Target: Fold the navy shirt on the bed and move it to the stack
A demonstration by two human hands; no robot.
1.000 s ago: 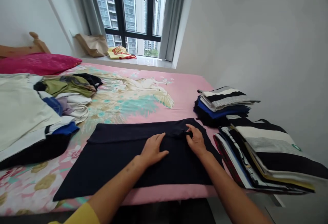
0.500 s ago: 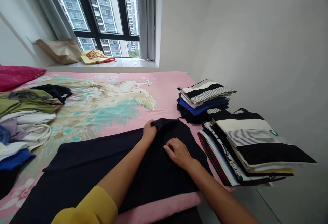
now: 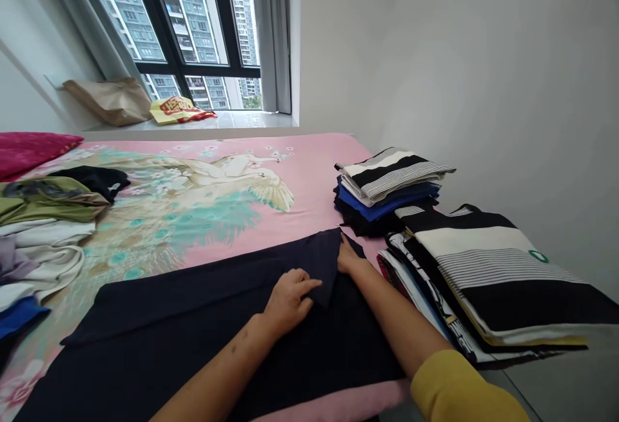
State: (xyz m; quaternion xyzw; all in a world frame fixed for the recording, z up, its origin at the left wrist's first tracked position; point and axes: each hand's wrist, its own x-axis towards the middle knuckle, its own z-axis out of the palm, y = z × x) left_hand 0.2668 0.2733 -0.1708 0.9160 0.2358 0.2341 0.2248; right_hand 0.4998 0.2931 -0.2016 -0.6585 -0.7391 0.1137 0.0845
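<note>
We are in a home, apparently a bedroom. We see a bed (image 3: 319, 158) with a pink patterned sheet (image 3: 213, 212), a crimson pillow (image 3: 33, 150) toward its far edge on the left, and everyday clothes: a loose heap (image 3: 48, 209) at left, a dark garment (image 3: 188, 325) along the near edge, folded stacks (image 3: 483, 254) at the right edge. Beyond, grey curtains (image 3: 275, 35) flank a window (image 3: 203, 69) facing apartment towers (image 3: 186, 3).

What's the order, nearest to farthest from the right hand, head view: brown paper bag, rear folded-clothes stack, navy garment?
1. Navy garment: touching the right hand.
2. Rear folded-clothes stack: beyond, to the right.
3. Brown paper bag: far left, on the windowsill.
</note>
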